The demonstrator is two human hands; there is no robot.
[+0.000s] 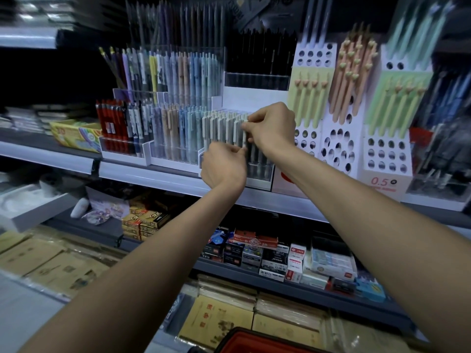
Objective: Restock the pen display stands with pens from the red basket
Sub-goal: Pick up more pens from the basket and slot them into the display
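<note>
A white pen [244, 138] stands upright at the right end of a row of white-capped pens [224, 126] in a clear display stand [260, 174] on the middle shelf. My right hand [272, 128] pinches the pen near its top. My left hand [224, 164] pinches it lower down, in front of the stand. The red basket [257, 340] shows only its rim at the bottom edge of the view; its contents are hidden.
Left of the stand are clear stands of pastel pens [178, 131] and red pens [112, 128]. To the right stand white perforated holders [339, 151] with green and peach pens. Black pens [257, 57] stand behind. Boxes of stationery [275, 261] fill the lower shelf.
</note>
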